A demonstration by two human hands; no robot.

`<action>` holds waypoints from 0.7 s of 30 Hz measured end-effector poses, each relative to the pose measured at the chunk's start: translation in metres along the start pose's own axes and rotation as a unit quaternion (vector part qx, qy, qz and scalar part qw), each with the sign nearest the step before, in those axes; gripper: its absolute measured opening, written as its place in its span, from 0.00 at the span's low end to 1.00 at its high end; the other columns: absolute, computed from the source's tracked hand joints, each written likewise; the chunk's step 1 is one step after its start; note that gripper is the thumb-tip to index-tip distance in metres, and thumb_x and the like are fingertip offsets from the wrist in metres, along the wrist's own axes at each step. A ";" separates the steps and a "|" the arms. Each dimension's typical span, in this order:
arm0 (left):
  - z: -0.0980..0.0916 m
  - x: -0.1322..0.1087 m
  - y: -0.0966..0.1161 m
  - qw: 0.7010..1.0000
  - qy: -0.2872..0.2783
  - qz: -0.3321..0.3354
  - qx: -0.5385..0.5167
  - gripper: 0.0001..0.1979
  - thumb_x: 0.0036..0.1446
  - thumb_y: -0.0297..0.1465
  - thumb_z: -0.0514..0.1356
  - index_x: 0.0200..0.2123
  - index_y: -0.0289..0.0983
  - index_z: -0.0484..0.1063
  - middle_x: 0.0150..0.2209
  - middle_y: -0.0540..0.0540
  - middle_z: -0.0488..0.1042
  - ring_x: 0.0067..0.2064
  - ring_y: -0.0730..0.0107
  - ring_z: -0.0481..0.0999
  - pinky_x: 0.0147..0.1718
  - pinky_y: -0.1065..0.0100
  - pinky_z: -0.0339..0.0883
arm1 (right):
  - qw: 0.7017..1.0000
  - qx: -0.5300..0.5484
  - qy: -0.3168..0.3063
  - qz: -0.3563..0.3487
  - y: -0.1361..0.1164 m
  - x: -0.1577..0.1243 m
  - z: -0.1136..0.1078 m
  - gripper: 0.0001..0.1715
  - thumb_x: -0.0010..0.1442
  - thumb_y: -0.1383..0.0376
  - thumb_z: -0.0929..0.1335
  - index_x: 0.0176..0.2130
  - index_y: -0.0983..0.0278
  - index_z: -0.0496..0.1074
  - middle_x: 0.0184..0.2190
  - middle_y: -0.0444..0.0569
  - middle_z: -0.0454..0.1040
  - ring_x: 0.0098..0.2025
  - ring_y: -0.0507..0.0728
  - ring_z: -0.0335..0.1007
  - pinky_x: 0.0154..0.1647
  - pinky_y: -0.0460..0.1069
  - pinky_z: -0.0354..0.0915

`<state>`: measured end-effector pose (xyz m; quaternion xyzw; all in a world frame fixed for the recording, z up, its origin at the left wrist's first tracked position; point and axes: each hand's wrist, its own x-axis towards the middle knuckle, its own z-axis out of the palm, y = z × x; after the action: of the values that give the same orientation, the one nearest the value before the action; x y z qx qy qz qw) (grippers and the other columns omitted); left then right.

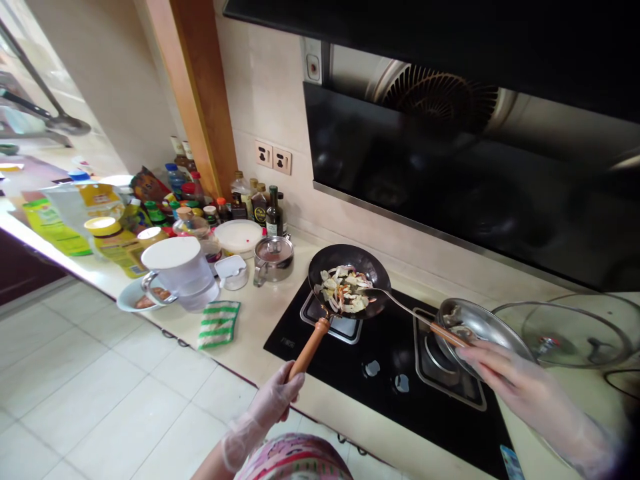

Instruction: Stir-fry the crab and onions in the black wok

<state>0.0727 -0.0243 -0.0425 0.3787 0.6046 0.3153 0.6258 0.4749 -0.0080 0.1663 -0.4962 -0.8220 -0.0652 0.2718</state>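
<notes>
My left hand [283, 393], in a clear plastic glove, is wrapped round the wooden handle of a black wok [325, 260] over the left burner. Pale sliced food [345, 290] with some orange pieces lies in the wok. My right hand [505, 370], gloved too, grips the wooden handle of a spatula [413, 312]. Its metal end reaches into the food, so its exact shape is partly hidden. Below the spatula handle, a steel pan [493, 327] holding some dark and pale food stands over the right burner.
Two glass lids [590, 333] lie right of the steel pan. Left of the black hob [390, 353] are a striped cloth [219, 325], a water pitcher [183, 273], a glass pot [273, 260] and several bottles [273, 212]. A range hood [440, 180] overhangs the hob.
</notes>
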 end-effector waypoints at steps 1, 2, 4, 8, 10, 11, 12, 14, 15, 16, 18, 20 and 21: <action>0.001 0.000 0.000 1.000 0.004 0.001 -0.003 0.45 0.49 0.55 0.57 0.61 0.30 0.54 0.21 0.59 0.63 0.14 0.83 0.54 0.13 0.74 0.45 | 0.999 -0.010 -0.016 -0.026 0.002 0.000 -0.001 0.12 0.63 0.55 0.66 0.43 0.49 0.79 0.40 0.40 0.81 0.38 0.57 0.80 0.44 0.51 0.77; 0.001 -0.001 0.001 1.000 0.008 0.003 -0.004 0.45 0.49 0.55 0.57 0.61 0.30 0.54 0.21 0.59 0.63 0.14 0.83 0.54 0.13 0.74 0.45 | 0.998 -0.017 -0.026 -0.047 0.003 -0.001 -0.001 0.13 0.64 0.57 0.65 0.44 0.50 0.78 0.40 0.41 0.81 0.38 0.57 0.80 0.45 0.52 0.77; 0.002 -0.002 0.003 1.000 0.009 0.004 -0.007 0.46 0.48 0.55 0.57 0.60 0.29 0.54 0.21 0.60 0.62 0.14 0.82 0.53 0.13 0.74 0.45 | 0.999 -0.020 -0.014 -0.044 0.004 0.001 0.004 0.12 0.65 0.58 0.65 0.44 0.52 0.77 0.39 0.42 0.82 0.37 0.57 0.80 0.46 0.52 0.76; 0.002 -0.004 0.005 1.000 0.003 -0.004 -0.003 0.47 0.47 0.56 0.56 0.61 0.28 0.53 0.21 0.59 0.62 0.14 0.83 0.53 0.13 0.74 0.45 | 0.999 0.012 0.025 0.046 0.005 0.005 0.029 0.13 0.64 0.55 0.66 0.42 0.55 0.78 0.37 0.44 0.82 0.36 0.58 0.81 0.44 0.51 0.76; 0.001 -0.003 0.005 1.000 0.002 -0.008 0.003 0.47 0.47 0.55 0.56 0.61 0.28 0.52 0.21 0.59 0.63 0.14 0.83 0.54 0.13 0.73 0.44 | 0.995 0.042 0.026 0.084 0.007 0.006 0.043 0.13 0.63 0.54 0.66 0.42 0.55 0.77 0.37 0.44 0.82 0.35 0.57 0.81 0.40 0.50 0.76; 0.001 -0.003 0.005 1.000 0.001 -0.008 0.006 0.47 0.48 0.55 0.56 0.61 0.29 0.52 0.22 0.58 0.64 0.13 0.83 0.54 0.13 0.73 0.43 | 0.993 0.057 0.024 0.096 0.009 0.006 0.049 0.13 0.63 0.54 0.66 0.42 0.56 0.77 0.37 0.44 0.82 0.35 0.57 0.81 0.40 0.49 0.76; 0.001 -0.002 0.004 1.000 -0.002 -0.008 0.007 0.47 0.48 0.55 0.56 0.61 0.29 0.52 0.22 0.58 0.64 0.13 0.82 0.55 0.13 0.73 0.43 | 0.992 0.069 0.024 0.105 0.010 0.006 0.056 0.13 0.63 0.54 0.67 0.42 0.56 0.77 0.38 0.44 0.82 0.35 0.57 0.81 0.40 0.49 0.76; 0.002 0.000 0.003 1.000 -0.006 -0.010 0.004 0.47 0.47 0.56 0.56 0.61 0.29 0.51 0.21 0.58 0.64 0.13 0.82 0.55 0.13 0.73 0.42 | 0.989 0.085 0.027 0.117 0.015 0.006 0.066 0.12 0.62 0.55 0.67 0.42 0.56 0.77 0.39 0.44 0.82 0.36 0.57 0.81 0.41 0.49 0.76; 0.002 0.000 0.002 1.000 -0.007 -0.011 0.002 0.47 0.47 0.56 0.56 0.61 0.29 0.51 0.21 0.59 0.64 0.12 0.83 0.55 0.13 0.73 0.42 | 0.988 0.090 0.031 0.122 0.018 0.005 0.071 0.12 0.62 0.55 0.67 0.42 0.56 0.77 0.39 0.45 0.82 0.36 0.58 0.81 0.40 0.49 0.76; 0.003 0.001 0.001 1.000 -0.008 -0.012 0.001 0.48 0.47 0.56 0.56 0.61 0.29 0.51 0.21 0.59 0.64 0.12 0.83 0.54 0.13 0.73 0.42 | 0.987 0.095 0.037 0.128 0.021 0.006 0.075 0.12 0.62 0.56 0.67 0.42 0.56 0.77 0.38 0.45 0.82 0.36 0.58 0.81 0.40 0.49 0.76; 0.004 0.001 -0.002 1.000 -0.007 -0.012 0.001 0.48 0.47 0.56 0.56 0.61 0.29 0.51 0.21 0.59 0.64 0.12 0.83 0.54 0.12 0.73 0.42 | 0.983 0.106 0.050 0.139 0.026 0.007 0.082 0.12 0.62 0.56 0.66 0.41 0.57 0.77 0.38 0.46 0.82 0.36 0.58 0.81 0.39 0.49 0.76; 0.005 0.001 -0.003 1.000 -0.010 -0.007 0.000 0.45 0.48 0.56 0.57 0.61 0.31 0.53 0.21 0.59 0.64 0.12 0.83 0.54 0.12 0.74 0.42 | 0.980 0.111 0.066 0.153 0.030 0.009 0.087 0.13 0.62 0.55 0.66 0.41 0.57 0.77 0.38 0.47 0.82 0.37 0.59 0.81 0.40 0.50 0.76; 0.006 0.000 -0.003 1.000 -0.011 -0.006 -0.002 0.44 0.49 0.55 0.57 0.61 0.32 0.54 0.21 0.59 0.64 0.12 0.83 0.54 0.12 0.74 0.42 | 0.978 0.114 0.070 0.159 0.030 0.011 0.089 0.14 0.62 0.54 0.66 0.41 0.58 0.77 0.37 0.47 0.82 0.37 0.59 0.81 0.40 0.50 0.76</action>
<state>0.0782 -0.0265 -0.0454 0.3769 0.5993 0.3088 0.6352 0.4630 0.0490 0.0914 -0.5805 -0.7134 0.0383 0.3906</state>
